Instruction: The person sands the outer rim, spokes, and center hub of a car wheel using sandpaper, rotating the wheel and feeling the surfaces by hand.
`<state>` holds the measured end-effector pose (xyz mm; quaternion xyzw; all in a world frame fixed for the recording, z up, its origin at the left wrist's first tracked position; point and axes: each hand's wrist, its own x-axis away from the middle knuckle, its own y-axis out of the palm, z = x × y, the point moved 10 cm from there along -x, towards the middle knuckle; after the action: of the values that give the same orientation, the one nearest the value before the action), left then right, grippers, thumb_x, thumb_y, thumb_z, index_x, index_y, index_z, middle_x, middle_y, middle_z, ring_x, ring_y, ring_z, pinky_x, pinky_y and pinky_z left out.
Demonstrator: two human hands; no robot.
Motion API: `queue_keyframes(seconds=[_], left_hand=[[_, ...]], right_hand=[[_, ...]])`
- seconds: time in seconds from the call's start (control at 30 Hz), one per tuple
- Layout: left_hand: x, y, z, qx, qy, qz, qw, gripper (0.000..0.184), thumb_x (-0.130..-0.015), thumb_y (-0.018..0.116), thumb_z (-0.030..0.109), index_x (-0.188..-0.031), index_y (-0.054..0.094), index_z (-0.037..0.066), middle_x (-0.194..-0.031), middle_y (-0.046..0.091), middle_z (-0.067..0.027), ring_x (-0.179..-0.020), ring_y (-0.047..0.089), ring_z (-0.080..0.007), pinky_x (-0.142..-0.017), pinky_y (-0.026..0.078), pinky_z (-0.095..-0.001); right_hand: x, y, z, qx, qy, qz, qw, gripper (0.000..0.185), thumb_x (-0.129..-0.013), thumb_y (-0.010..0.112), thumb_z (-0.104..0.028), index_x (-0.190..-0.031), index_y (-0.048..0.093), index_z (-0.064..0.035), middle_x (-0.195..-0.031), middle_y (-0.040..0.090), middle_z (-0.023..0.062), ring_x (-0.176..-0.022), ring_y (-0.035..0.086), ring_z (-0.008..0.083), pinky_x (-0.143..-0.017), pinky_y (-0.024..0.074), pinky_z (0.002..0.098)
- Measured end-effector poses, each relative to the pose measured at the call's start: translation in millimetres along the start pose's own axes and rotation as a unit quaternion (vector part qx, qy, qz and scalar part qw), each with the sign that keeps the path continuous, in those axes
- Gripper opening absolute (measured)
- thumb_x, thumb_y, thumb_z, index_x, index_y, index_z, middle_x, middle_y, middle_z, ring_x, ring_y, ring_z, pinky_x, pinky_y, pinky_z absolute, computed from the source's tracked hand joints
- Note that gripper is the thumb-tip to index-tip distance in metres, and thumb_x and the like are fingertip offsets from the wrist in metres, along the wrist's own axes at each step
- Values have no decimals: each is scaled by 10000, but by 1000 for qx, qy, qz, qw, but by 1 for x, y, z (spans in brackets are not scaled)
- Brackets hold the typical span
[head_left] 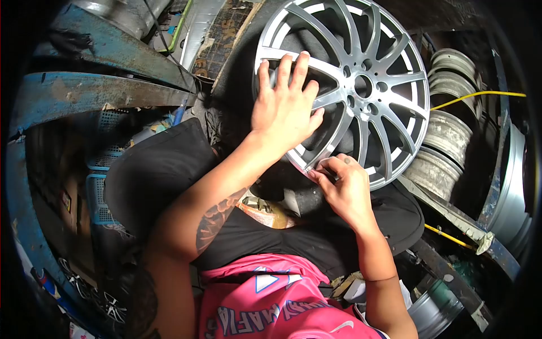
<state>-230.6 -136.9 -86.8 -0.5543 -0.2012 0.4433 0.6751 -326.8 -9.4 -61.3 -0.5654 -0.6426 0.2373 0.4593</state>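
Head view: silver wheel (357,72) lay before the bent knees.
Left hand (284,110): fingers spread across a spoke.
Right hand (345,183): fingertips pinched together, partly hiding the wheel's lower edge; anything clamped was indiscernible.
Surroundings: stacked rims (446,135), right; blue frame (101,97), left.

Single head-worn view, directed forward and steeply downward; wide field, taken from above the pink shirt (254,299) at its lower edge, with the wheel rim (354,63) within arm's reach.

Wheel (355,73) before the lap (271,236) (stacked rims (446,133) to its right)
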Motion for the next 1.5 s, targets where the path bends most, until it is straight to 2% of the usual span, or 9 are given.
queue_keyframes(seconds=[0.37,0.53,0.63,0.67,0.8,0.9,1.03,1.17,1.5], left_hand=[[3,0,-1,-2,1,5,1000,468,-913,751,499,-1226,757,150,-1671,414,-176,-1526,361,-409,-1243,261,-691],[0,-1,-2,-3,-1,-4,1000,466,-918,746,497,-1233,756,154,-1679,409,-161,-1533,356,-407,-1252,249,-686],[0,1,-1,-1,-5,-9,1000,471,-919,743,497,-1249,756,159,-1684,402,-161,-1537,350,-406,-1262,231,-680],[-1,0,0,-12,-5,-12,1000,474,-916,745,498,-1256,758,168,-1686,401,-162,-1538,347,-405,-1266,225,-674],[0,0,-4,-16,-5,-8,1000,477,-919,742,502,-1260,761,169,-1683,405,-163,-1534,351,-404,-1258,238,-672],[0,-1,0,-15,-1,-5,1000,482,-915,746,509,-1252,762,165,-1675,414,-170,-1526,359,-413,-1257,240,-673],[0,-1,-2,-17,1,-3,1000,493,-921,741,509,-1271,765,162,-1676,415,-175,-1541,346,-417,-1257,237,-674],[-1,-1,1,-17,0,-13,1000,494,-919,746,505,-1275,766,162,-1680,411,-177,-1542,343,-416,-1258,241,-671],[-1,-4,1,-16,4,-2,1000,495,-901,773,483,-1277,765,161,-1683,388,-172,-1530,356,-419,-1254,258,-666]], right_hand=[[-5,0,-13,-18,-47,42,998,168,-849,878,-171,-909,760,-67,-821,665,115,-836,687,342,-758,552,471],[0,0,-2,5,-12,21,1000,159,-834,877,-145,-910,762,-66,-820,668,108,-847,690,334,-768,558,458],[-4,-2,-12,-20,-54,54,997,160,-839,875,-158,-906,761,-68,-807,658,105,-839,687,328,-758,556,465],[-3,-6,-14,-10,-58,51,997,185,-853,895,-145,-912,761,-33,-800,671,113,-790,675,307,-737,534,430],[1,-2,-3,-13,-20,22,999,160,-855,877,-120,-924,761,-34,-832,690,114,-824,689,328,-755,541,440],[-3,-3,-11,-2,-59,53,997,158,-832,874,-153,-893,751,-75,-819,658,105,-833,684,326,-758,554,467],[3,-2,-1,-8,-24,27,999,159,-831,864,-154,-916,751,-79,-836,666,106,-855,687,329,-783,557,463],[-1,-4,-11,-8,-61,49,997,164,-830,868,-163,-917,757,-78,-859,690,103,-853,693,326,-779,565,458],[1,-3,-3,-3,-33,22,999,178,-848,859,-205,-891,746,-74,-845,679,114,-861,699,336,-795,562,475]])
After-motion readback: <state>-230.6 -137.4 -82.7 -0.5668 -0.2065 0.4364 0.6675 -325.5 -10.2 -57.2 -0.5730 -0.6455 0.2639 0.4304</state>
